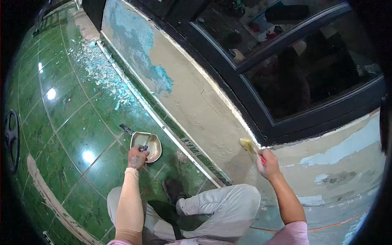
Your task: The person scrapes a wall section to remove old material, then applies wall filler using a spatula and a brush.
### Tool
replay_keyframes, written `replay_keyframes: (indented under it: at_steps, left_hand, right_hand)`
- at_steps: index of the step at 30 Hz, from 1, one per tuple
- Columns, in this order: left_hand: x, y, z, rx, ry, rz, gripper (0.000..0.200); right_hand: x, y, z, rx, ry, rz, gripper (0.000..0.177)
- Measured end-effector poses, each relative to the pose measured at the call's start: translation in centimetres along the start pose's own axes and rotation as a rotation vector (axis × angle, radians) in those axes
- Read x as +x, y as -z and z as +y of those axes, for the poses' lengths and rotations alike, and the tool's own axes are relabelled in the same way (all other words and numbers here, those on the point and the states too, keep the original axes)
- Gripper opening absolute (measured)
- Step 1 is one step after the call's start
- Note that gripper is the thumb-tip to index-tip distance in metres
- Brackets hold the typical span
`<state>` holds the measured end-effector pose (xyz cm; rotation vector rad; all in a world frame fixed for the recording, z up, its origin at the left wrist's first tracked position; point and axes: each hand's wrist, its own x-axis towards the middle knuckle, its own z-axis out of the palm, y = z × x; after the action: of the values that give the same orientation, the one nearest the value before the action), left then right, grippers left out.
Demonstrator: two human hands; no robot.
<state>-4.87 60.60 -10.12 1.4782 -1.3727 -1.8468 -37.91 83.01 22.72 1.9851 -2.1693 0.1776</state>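
RIGHT HAND point(267, 164): fingers wrapped round red handle point(263, 159) | BRUSH point(246, 143): bristles beyond fingertips, at wall point(212, 122); likely light, handle stiff, bristles soft; grip handle only | LEFT HAND point(136, 158): fingers pinching near rim of pan point(155, 148); pan ahead of fingertips, probably rigid

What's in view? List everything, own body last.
Tray: one, cream, left of centre
Handle: one, dark, over tray
Flat piece: one, dark, tray's far edge
Tool: one, red-handled, yellowish tip, at wall
Wall: one stretch, beige, blue, grey, right
Window frame: one, black, upper right
Floor tiles: many, green, left
Flakes: many, blue and whitish, upper left
Strip: one, white, along wall
Spoked ring: one, black, far left
Line: one, orange, lower right
Shoe: one, dark, lower centre
Trousers: one pair, grey, bottom
Left hand: one, bare, on handle
Right hand: one, bare, on tool
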Motion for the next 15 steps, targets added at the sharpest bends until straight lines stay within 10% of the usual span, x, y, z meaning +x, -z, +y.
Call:
replay_keyframes:
  at_steps: [7, 15]
  left_hand:
    - [-0.3, -1.3, 0.1, 0.014, 0.03, -0.005, 0.036]
    - [0.6, 2.9, -3.4, -0.065, -0.066, 0.146, 0.036]
  right_hand:
    - [11.9, -4.9, -4.6, 0.25, 0.152, 0.231, 0.006]
    - [0.1, -4.1, 2.3, 0.054, -0.095, -0.352, 0.005]
